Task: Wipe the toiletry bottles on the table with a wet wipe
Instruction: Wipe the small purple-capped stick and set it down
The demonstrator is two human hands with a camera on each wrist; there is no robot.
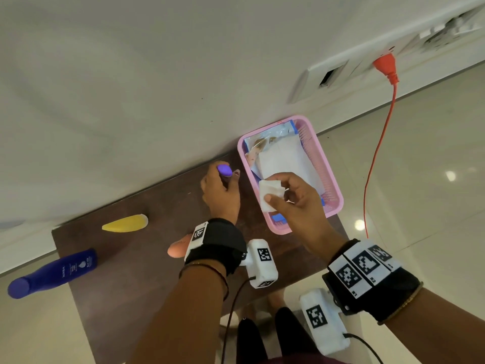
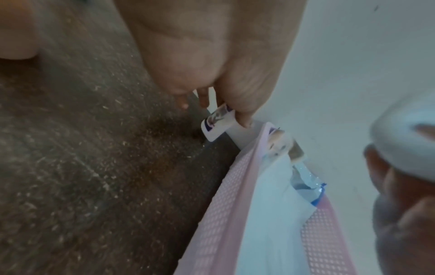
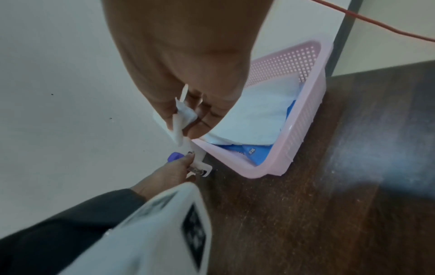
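My left hand (image 1: 221, 183) grips a small white bottle with a purple cap (image 1: 224, 170) at the far edge of the brown table (image 1: 136, 271); the bottle's labelled body (image 2: 217, 122) shows below my fingers in the left wrist view. My right hand (image 1: 286, 195) pinches a folded white wet wipe (image 1: 270, 191) above the near end of the pink basket (image 1: 332, 179), just right of the bottle. In the right wrist view the wipe (image 3: 181, 119) hangs from my fingers above the purple cap (image 3: 175, 156). A yellow tube (image 1: 125, 224), a blue Nivea bottle (image 1: 52, 273) and a peach-coloured bottle (image 1: 178, 248) remain on the table.
The pink basket holds a wet-wipe pack (image 1: 275, 153) and stands at the table's right far corner by the white wall (image 1: 131, 74). An orange plug and cable (image 1: 385, 72) run down the wall to the right. Shiny floor tiles lie beyond the table's right edge.
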